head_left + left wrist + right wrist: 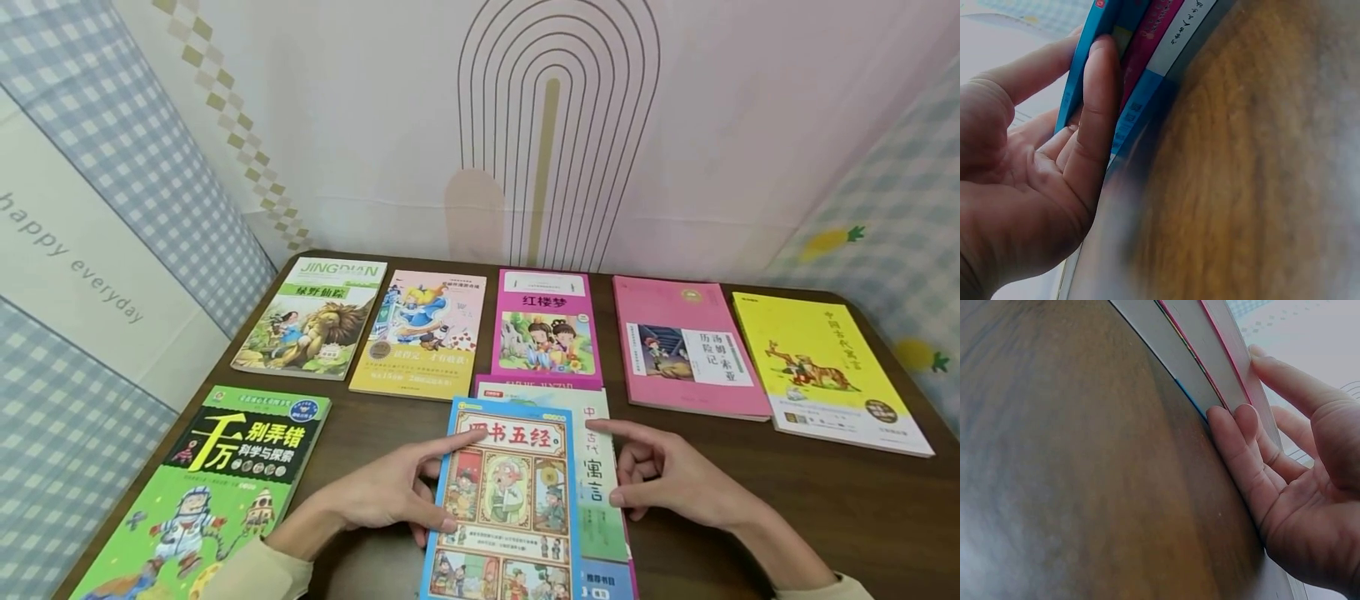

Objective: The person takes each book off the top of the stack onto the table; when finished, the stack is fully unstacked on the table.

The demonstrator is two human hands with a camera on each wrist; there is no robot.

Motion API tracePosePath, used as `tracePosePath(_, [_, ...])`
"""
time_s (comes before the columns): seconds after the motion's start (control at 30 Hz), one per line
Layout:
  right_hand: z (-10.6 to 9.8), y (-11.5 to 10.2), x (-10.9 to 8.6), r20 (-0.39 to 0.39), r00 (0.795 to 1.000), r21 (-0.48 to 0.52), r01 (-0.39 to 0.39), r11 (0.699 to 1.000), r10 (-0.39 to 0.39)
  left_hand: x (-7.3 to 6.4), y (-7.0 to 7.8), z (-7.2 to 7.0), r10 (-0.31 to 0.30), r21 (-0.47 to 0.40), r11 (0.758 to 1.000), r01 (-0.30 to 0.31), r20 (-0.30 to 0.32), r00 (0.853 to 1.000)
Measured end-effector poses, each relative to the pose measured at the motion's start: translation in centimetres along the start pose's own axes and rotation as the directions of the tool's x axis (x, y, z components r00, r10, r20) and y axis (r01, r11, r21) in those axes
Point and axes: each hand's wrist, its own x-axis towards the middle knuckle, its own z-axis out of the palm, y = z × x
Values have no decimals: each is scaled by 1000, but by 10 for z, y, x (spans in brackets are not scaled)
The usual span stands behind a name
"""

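Observation:
My left hand (397, 487) grips the left edge of a blue-bordered book (510, 500), thumb on its cover and fingers at its side and underneath. That book is shifted left over a white-and-green book (603, 533). A magenta book (540, 382) shows beneath them. At the right side of the stack, my right hand (667, 467) holds the white-and-green book's edge, index finger and thumb on its cover border. The other fingers of the right hand (1316, 469) curl against the page edges (1210, 356) of the stacked books.
Along the dark wooden table's (840, 500) back lie a lion-cover book (307, 321), a pink-and-yellow book (420, 333), another magenta book (543, 321), a pink book (686, 346) and a yellow book (825, 371). A green astronaut book (202, 500) lies at the left. Patterned cloth (375, 125) hangs behind.

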Motion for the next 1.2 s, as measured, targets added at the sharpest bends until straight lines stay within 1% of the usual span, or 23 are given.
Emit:
tracePosePath(0.2, [0, 2, 0, 6, 999, 4, 40, 999, -40, -13, 2, -2, 3, 34, 999, -1, -55, 998])
tracePosePath(0.27, [0, 2, 0, 11, 999, 7, 50, 999, -50, -18, 3, -2, 16, 50, 999, -12, -74, 997])
tracePosePath(0.37, [-1, 2, -1, 9, 999, 9, 43, 999, -43, -24, 4, -3, 38, 80, 996, -30, -98, 994])
tracePosePath(0.53, [-1, 1, -1, 1, 1000, 4, 27, 1000, -27, -28, 4, -3, 72, 105, 993, -61, -103, 992])
tracePosePath(0.63, [0, 2, -1, 7, 999, 8, 34, 999, -34, -32, 5, -3, 74, 89, 994, -65, -103, 992])
tracePosePath(0.73, [0, 1, 0, 12, 999, 14, 41, 999, -41, -37, 7, -3, 67, 88, 995, -56, -120, 990])
tracePosePath(0.83, [0, 1, 0, 13, 999, 18, 42, 999, -42, -46, 8, -5, 72, 94, 994, -59, -139, 988])
tracePosePath(1.03, [-1, 1, 0, 18, 999, 20, 51, 998, -51, -67, 5, -13, 118, 84, 991, -105, -166, 979])
tracePosePath(1.1, [-1, 1, 0, 18, 999, 23, 49, 999, -50, -75, 5, -16, 124, 90, 990, -110, -175, 977])
tracePosePath(1.2, [0, 2, 0, 13, 999, 24, 33, 999, -34, -86, 4, -22, 114, 89, 991, -98, -194, 974])
